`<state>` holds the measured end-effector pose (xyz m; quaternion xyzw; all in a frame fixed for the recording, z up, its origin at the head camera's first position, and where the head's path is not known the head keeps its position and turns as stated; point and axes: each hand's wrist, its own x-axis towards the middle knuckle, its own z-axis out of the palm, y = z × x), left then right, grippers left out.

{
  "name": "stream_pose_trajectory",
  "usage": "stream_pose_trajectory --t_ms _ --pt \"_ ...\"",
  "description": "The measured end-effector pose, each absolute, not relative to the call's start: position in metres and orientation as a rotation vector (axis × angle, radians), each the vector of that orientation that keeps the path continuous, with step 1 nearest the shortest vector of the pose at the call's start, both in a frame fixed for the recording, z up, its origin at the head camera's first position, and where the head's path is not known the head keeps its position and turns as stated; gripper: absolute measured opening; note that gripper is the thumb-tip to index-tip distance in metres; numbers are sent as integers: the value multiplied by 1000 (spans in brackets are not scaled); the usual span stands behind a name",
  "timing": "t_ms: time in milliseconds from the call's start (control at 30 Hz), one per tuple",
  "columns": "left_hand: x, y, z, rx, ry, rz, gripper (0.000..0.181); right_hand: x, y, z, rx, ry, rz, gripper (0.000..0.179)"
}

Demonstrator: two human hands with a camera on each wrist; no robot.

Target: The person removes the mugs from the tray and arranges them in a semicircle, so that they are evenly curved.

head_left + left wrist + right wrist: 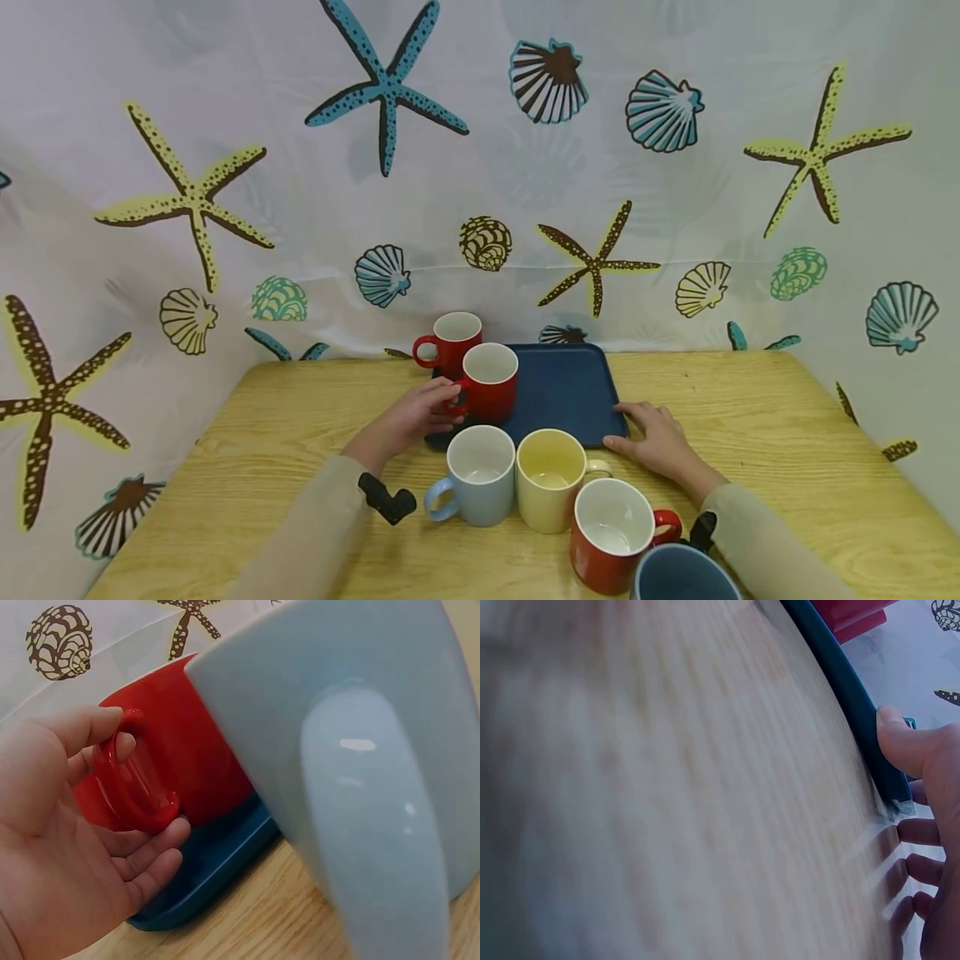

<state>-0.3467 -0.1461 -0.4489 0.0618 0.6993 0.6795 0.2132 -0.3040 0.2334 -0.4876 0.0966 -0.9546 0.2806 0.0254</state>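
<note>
A dark blue tray [570, 392] lies at the middle of the wooden table [750, 417]. On its left part stands a red mug [491, 382]. My left hand [442, 400] holds that mug's handle: in the left wrist view the thumb [90, 724] lies over the handle [139, 787] and a finger passes through the loop. A second red mug [450, 340] stands just behind, at the tray's back left corner. My right hand [626, 425] rests flat at the tray's front right corner, its thumb [900, 742] against the rim [840, 671] and its fingers spread on the table.
In front of the tray stand a light blue mug [480, 475], a pale yellow mug [551, 479], a third red mug [611, 533] and a dark blue mug [678, 575] at the bottom edge. A curtain printed with shells and starfish [375, 83] closes in the back and sides.
</note>
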Motion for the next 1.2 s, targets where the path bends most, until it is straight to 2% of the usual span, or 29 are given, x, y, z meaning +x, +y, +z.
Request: stream_pose_trajectory --t_ms 433,567,800,1000,1200 --pt "-332 -157 -441 129 1907 1913 29 -302 233 -484 317 -2954 867 69" --pt "-328 -164 -441 95 1907 1933 26 -302 233 -485 324 -2954 864 70" --pt "-321 -176 -440 121 1905 1958 37 -303 233 -488 314 -2955 868 69" --pt "-314 -185 -438 159 1883 1998 20 -304 233 -488 325 -2942 863 70" --pt "-309 -191 -437 200 1889 2021 18 -304 232 -488 318 -2946 866 72"
